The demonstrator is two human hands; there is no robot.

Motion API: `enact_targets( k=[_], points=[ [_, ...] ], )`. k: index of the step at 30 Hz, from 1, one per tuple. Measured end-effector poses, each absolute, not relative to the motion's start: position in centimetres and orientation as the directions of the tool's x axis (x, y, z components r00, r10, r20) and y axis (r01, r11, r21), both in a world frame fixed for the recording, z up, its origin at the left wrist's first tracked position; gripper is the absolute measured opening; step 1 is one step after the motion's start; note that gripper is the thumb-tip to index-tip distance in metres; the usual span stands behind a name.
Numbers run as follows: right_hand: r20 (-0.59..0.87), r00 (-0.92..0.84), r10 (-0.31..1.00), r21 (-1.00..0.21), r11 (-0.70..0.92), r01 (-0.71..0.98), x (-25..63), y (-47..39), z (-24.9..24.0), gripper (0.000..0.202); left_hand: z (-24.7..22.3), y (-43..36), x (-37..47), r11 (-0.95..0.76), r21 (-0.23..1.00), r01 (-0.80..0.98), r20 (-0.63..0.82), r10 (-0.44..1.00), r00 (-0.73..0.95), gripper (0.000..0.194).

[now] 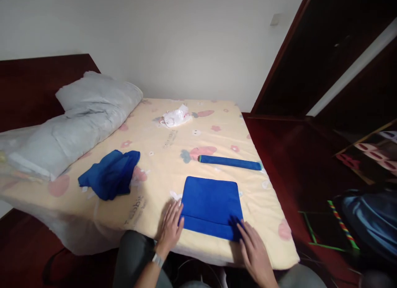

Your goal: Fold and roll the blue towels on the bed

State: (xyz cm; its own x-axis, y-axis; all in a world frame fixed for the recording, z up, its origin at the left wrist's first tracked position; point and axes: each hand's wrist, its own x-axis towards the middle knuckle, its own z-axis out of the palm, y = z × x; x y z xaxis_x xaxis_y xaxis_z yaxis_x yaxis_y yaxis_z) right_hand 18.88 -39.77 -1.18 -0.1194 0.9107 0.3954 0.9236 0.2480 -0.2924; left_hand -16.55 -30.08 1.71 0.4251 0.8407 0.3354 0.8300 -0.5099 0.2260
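Observation:
A blue cloth (pixel 212 197) lies flat on the bed in front of me, folded into a near-square with a turned-up band along its near edge. At its lower left side rests my left hand (pixel 171 224), open, fingers stretched out along the edge. My right hand (pixel 252 246) is open too, its fingertips at the cloth's lower right corner and casting a shadow on it. Beyond the square, a long narrow blue cloth strip (pixel 229 162) lies crosswise, apart from both hands. To the left sits a crumpled blue cloth (pixel 111 174).
The bed sheet (pixel 155 164) is patterned with carrots and flowers. A white plastic bag (pixel 176 116) lies near the wall, and a grey quilt (pixel 83 118) is heaped at the left. On the floor at right stand a dark bag (pixel 369 217) and a rack with slippers (pixel 375 155).

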Motion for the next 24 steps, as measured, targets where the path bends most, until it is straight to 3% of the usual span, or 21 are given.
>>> enact_targets(
  k=[3, 5, 11, 16, 21, 24],
  points=[
    [0.326, -0.271, 0.906, -0.236, 0.356, 0.904, 18.0, -42.7, -2.0, 0.063, 1.4, -34.0, -16.2, -0.711, 0.101, 0.696, 0.263, 0.694, 0.67, 0.059],
    [0.328, -0.295, 0.897, -0.207, 0.373, 0.904, 18.0, -42.2, -2.5, 0.063, 1.2, -34.2, -15.5, -0.755, 0.08, 0.651, 0.221, 0.65, 0.727, 0.058],
    [0.353, -0.271, 0.895, -0.169, 0.346, 0.923, 19.7, -39.8, -3.8, 0.058, 1.0, -32.3, -15.8, -0.708, 0.163, 0.687, 0.209, 0.705, 0.677, 0.058],
    [0.31, -0.297, 0.903, -0.212, 0.37, 0.904, 20.9, -39.1, -4.0, 0.058, 0.7, -31.7, -17.4, -0.667, 0.283, 0.689, 0.212, 0.745, 0.633, 0.065],
    [0.313, -0.291, 0.904, -0.267, 0.378, 0.886, 21.4, -39.8, -2.6, 0.064, 1.8, -31.9, -18.3, -0.594, 0.386, 0.706, 0.23, 0.803, 0.55, 0.054],
    [0.276, -0.269, 0.923, -0.316, 0.351, 0.881, 21.6, -42.0, -2.1, 0.056, 2.4, -33.4, -18.8, -0.603, 0.412, 0.683, 0.216, 0.793, 0.57, 0.053]
  ],
)
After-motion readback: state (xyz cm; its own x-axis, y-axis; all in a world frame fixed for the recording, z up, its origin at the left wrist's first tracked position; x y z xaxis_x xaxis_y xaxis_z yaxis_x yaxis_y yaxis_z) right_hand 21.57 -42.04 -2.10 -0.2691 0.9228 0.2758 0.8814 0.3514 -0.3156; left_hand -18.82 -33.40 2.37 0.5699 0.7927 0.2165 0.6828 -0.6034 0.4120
